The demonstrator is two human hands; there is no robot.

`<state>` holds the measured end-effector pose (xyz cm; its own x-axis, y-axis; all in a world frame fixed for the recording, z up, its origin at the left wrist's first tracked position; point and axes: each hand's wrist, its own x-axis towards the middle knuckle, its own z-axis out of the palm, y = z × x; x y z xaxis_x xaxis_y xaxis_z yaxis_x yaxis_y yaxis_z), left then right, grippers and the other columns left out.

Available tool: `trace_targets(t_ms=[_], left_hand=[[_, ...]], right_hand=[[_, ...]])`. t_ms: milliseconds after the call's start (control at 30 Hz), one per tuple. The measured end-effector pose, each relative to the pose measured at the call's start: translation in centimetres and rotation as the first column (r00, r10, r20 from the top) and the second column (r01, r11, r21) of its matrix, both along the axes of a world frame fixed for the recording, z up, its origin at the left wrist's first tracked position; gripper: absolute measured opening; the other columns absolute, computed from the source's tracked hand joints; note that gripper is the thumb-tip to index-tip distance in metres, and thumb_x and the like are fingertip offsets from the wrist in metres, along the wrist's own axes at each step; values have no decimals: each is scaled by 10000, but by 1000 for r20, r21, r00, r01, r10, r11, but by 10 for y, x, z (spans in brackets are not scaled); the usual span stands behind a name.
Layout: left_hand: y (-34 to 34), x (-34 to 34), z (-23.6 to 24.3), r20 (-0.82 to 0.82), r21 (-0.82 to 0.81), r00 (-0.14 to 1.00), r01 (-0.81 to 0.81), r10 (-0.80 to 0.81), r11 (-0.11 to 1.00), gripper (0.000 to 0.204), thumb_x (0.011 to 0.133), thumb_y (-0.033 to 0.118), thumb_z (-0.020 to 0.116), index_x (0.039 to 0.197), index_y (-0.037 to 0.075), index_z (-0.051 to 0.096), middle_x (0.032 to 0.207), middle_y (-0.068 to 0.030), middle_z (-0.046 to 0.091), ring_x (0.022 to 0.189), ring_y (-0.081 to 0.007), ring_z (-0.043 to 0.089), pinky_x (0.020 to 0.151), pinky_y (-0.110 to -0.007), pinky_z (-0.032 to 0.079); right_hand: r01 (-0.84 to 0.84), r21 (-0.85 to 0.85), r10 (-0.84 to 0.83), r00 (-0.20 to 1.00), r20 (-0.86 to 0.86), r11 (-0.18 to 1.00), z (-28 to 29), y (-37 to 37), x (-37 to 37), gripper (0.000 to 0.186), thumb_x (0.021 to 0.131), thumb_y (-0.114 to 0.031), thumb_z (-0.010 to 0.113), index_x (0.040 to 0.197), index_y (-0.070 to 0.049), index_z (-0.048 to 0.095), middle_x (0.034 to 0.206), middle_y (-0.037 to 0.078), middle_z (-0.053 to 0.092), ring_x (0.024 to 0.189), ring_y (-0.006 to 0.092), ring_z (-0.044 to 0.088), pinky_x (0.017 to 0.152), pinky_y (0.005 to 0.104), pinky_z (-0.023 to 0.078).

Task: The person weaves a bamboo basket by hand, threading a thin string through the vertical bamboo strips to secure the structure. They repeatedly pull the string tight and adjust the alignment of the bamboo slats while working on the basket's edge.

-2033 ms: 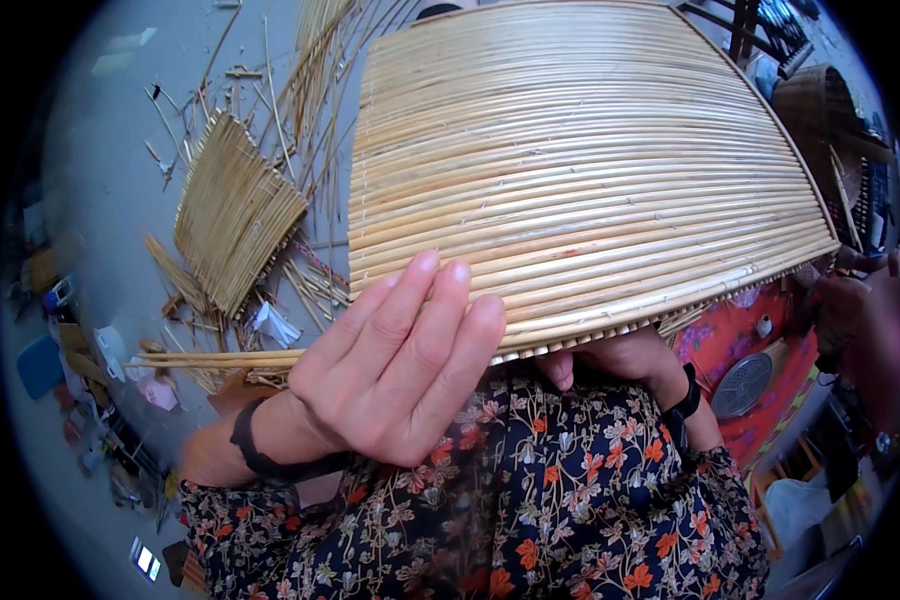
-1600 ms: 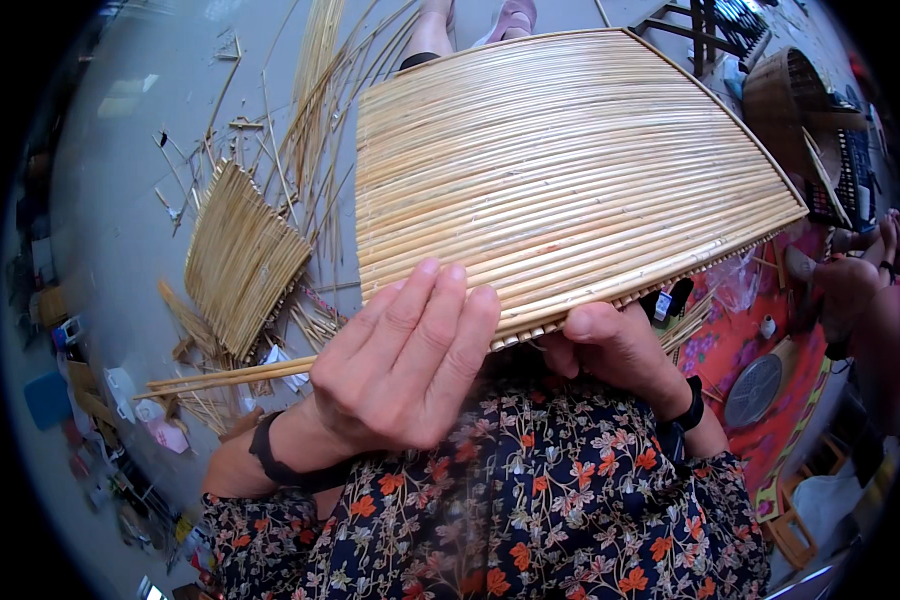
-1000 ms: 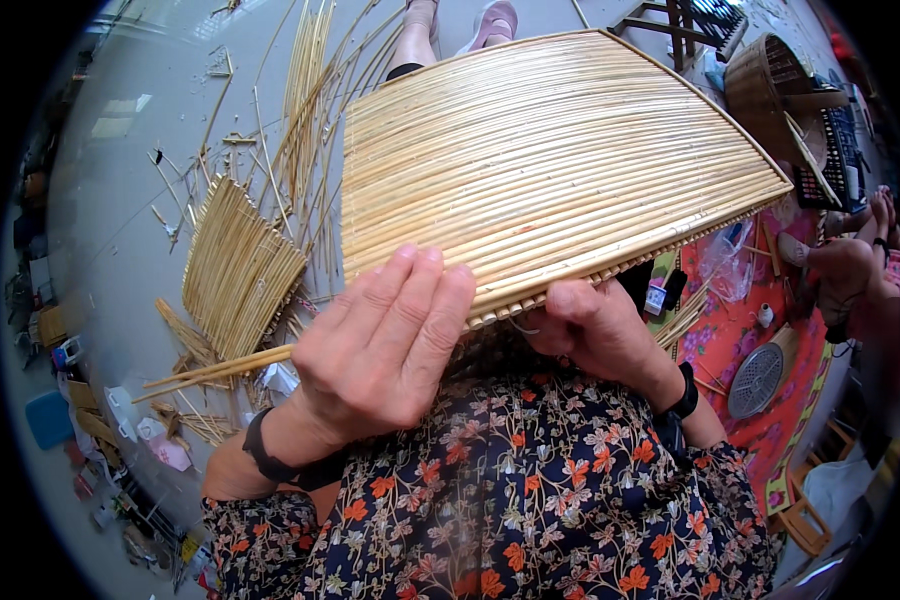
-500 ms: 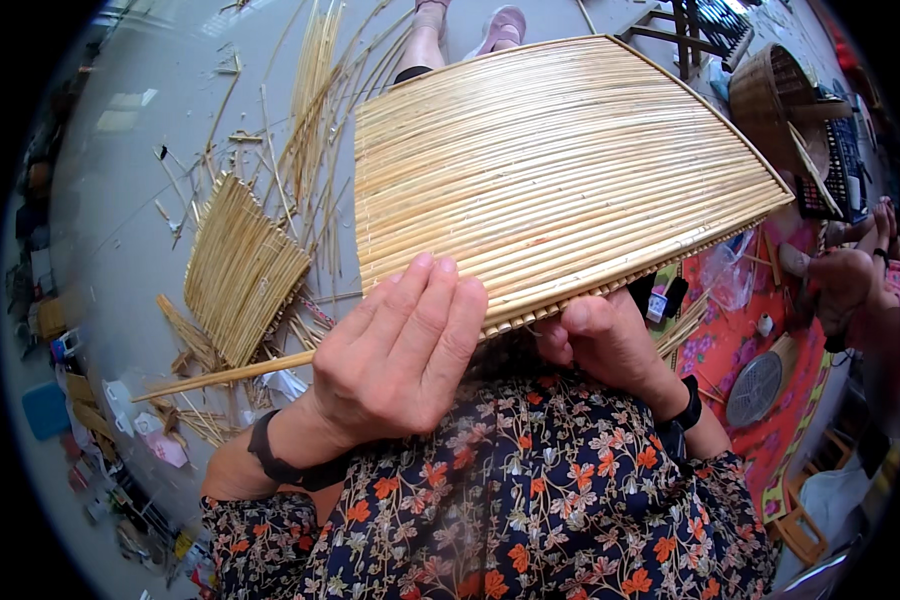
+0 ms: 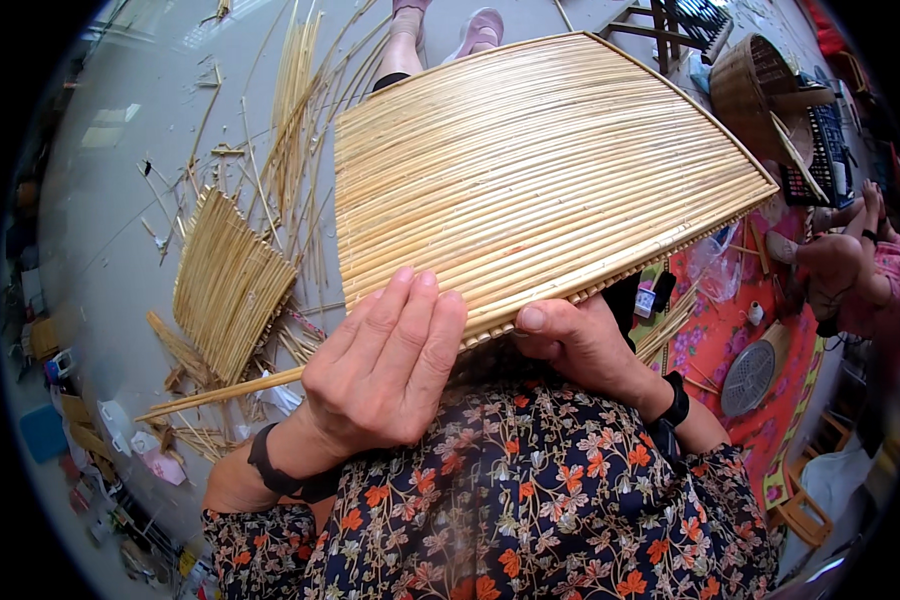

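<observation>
A large fan-shaped panel of straight golden stalks (image 5: 550,170) lies tilted in front of me, its near edge close to my body. My left hand (image 5: 385,365) grips the near left edge, with its fingers together on top and its thumb hidden beneath. A pair of loose stalk ends (image 5: 225,389) sticks out to the left from under that hand. My right hand (image 5: 585,340) pinches the near edge further right, thumb on top at the rim and fingers curled below. Most of the right fingers are hidden by the panel.
A smaller stalk panel (image 5: 232,285) rests on the floor at left, among loose stalks (image 5: 295,100) and scraps. At right are a woven basket (image 5: 745,95), a red floral mat (image 5: 695,330), a round grey disc (image 5: 748,378) and another person's arm (image 5: 875,265).
My right hand has slid left along the near edge, closer to my left hand, and its thumb now lies on the rim. The view has shifted slightly.
</observation>
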<state>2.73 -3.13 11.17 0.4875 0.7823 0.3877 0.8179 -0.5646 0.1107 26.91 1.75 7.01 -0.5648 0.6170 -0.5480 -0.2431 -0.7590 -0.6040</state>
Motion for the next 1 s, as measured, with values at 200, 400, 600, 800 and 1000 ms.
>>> trace_targets(t_ms=[200, 400, 600, 800, 1000], left_hand=[[-2, -2, 0, -15, 0, 1000, -3, 3, 1000, 291, 976, 101, 671, 1200, -40, 789, 1117, -236, 804, 1063, -367, 813, 869, -414, 669], [-1, -2, -1, -15, 10, 1000, -1, 1, 1000, 279, 973, 89, 677, 1191, -41, 791, 1096, -235, 805, 1044, -366, 816, 847, -413, 670], [0, -2, 3, -6, 0, 1000, -11, 11, 1000, 274, 962, 92, 686, 1179, -40, 791, 1078, -227, 804, 1032, -359, 819, 843, -410, 670], [0, -1, 6, -6, -38, 1000, 11, -12, 999, 259, 1009, 81, 680, 1198, -68, 776, 1126, -250, 804, 1081, -383, 815, 913, -438, 676], [2, 4, 2, 0, 11, 1000, 2, -2, 1000, 288, 949, 102, 692, 1175, -49, 787, 1067, -213, 803, 1019, -348, 818, 854, -396, 669]], right_hand=[[-5, -58, 2, 998, -62, 998, -2, -1, -2, 379, 969, -273, 833, 1233, -41, 690, 900, -51, 611, 720, 49, 472, 609, 228, 381], [-23, -89, 20, 999, -41, 996, -3, -3, -2, 244, 998, -284, 823, 1051, -90, 687, 775, -102, 513, 658, 30, 414, 563, 235, 316], [-20, -131, 11, 997, -70, 991, -1, -4, -3, 223, 1018, -267, 810, 1048, -87, 681, 769, -96, 514, 643, 35, 426, 555, 245, 327], [0, -215, -53, 970, -239, 977, -7, -7, -2, 281, 1038, -242, 779, 1243, -83, 670, 996, -21, 647, 768, 80, 532, 639, 290, 425], [-19, -247, -98, 886, -453, 969, -15, -13, -1, 416, 1076, -244, 716, 1442, -76, 614, 1333, 55, 705, 1074, 145, 635, 793, 365, 518]])
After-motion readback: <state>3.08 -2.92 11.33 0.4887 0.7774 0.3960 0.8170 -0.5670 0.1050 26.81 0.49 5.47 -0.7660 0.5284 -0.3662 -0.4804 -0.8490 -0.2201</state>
